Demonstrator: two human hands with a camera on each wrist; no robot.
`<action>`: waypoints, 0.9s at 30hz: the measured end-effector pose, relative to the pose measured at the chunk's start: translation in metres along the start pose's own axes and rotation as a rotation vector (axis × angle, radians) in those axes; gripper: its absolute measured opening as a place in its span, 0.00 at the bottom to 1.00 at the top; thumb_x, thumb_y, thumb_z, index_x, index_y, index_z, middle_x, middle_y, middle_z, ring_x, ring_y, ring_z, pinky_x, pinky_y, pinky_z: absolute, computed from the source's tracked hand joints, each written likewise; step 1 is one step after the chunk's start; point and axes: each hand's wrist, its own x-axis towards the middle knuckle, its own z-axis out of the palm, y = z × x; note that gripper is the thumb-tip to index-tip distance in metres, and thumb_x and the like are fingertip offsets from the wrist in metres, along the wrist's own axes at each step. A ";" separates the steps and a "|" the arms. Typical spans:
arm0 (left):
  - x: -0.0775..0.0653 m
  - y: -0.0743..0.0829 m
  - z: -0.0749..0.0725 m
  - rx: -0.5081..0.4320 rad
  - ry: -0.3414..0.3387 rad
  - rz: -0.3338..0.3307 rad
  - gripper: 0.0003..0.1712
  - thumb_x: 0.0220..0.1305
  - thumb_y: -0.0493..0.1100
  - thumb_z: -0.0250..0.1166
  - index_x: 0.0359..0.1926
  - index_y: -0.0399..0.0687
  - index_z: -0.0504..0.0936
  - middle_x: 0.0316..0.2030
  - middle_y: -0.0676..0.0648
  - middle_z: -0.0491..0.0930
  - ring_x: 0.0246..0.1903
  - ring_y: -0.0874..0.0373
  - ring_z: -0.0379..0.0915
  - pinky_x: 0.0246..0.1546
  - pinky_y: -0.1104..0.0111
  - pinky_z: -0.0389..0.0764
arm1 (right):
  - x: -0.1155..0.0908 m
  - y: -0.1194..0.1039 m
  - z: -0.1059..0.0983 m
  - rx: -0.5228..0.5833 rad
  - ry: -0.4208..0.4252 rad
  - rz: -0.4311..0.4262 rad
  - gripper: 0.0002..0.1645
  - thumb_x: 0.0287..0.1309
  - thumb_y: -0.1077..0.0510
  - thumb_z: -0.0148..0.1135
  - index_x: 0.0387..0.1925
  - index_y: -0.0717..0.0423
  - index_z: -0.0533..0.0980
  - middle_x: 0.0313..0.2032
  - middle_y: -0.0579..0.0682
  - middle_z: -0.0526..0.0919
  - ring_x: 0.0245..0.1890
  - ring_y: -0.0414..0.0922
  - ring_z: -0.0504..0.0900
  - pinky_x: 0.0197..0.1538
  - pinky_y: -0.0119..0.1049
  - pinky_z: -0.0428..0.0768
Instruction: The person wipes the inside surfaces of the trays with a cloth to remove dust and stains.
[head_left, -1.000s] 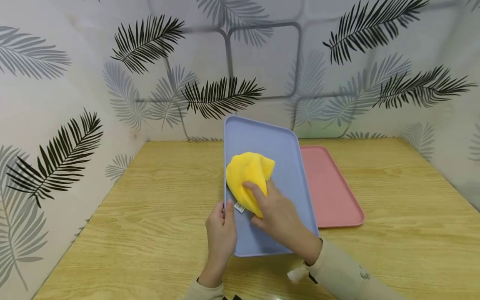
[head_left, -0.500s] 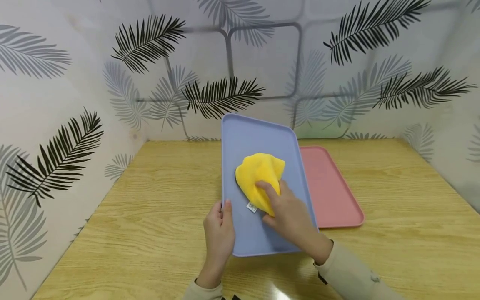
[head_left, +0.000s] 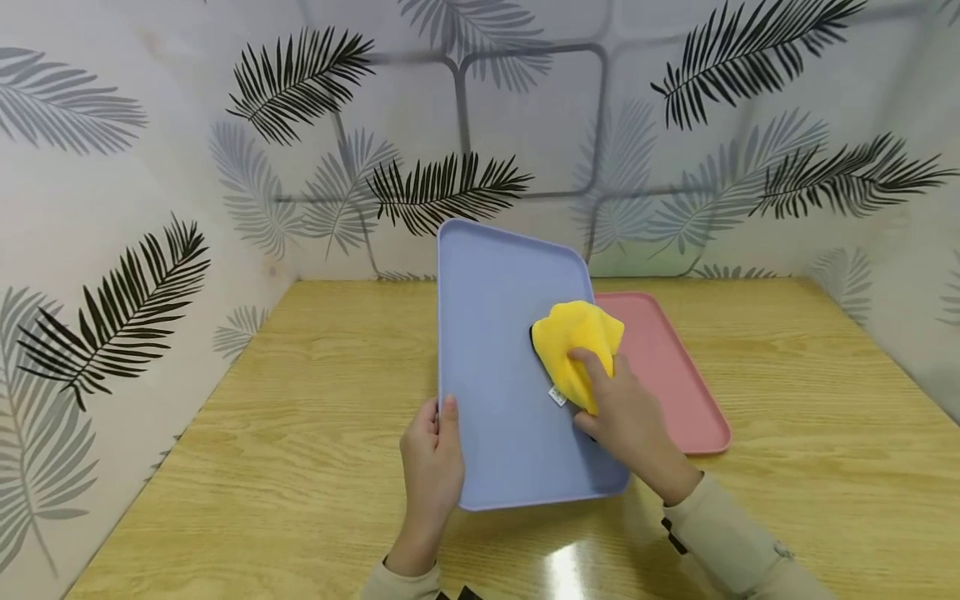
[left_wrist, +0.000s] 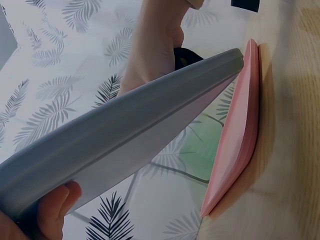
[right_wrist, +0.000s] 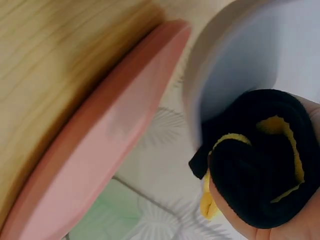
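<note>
Wiping appears unfinished: left grip [head_left: 432, 458] clasps blue tray [head_left: 491, 333]; right grip [head_left: 636, 421] clasps yellow cloth [head_left: 572, 337] (at tray's right edge).

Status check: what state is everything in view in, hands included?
Light-blue rectangular tray: tilted, inner face toward the head camera.
Yellow cloth with black reverse: bunched, at the light-blue tray's right side.
Pink rectangular tray: lying on the wood-grain table, partly hidden by the light-blue tray in the head view.
Left hand: gripping the light-blue tray's left edge.
Right hand: gripping the cloth.
</note>
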 end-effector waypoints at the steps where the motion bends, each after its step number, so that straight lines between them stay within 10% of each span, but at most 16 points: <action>1: 0.000 0.000 0.000 -0.001 -0.002 0.004 0.14 0.66 0.38 0.50 0.36 0.28 0.76 0.11 0.54 0.58 0.11 0.65 0.53 0.10 0.75 0.55 | 0.000 0.002 0.000 -0.002 0.000 0.003 0.42 0.32 0.63 0.69 0.53 0.47 0.62 0.32 0.61 0.65 0.16 0.48 0.65 0.13 0.36 0.64; 27: -0.002 -0.001 0.007 -0.022 -0.010 -0.001 0.14 0.66 0.38 0.50 0.32 0.30 0.75 0.10 0.54 0.60 0.09 0.67 0.55 0.08 0.76 0.54 | 0.002 -0.048 0.003 0.030 0.132 -0.267 0.43 0.24 0.61 0.74 0.50 0.49 0.66 0.32 0.61 0.70 0.18 0.45 0.66 0.16 0.36 0.68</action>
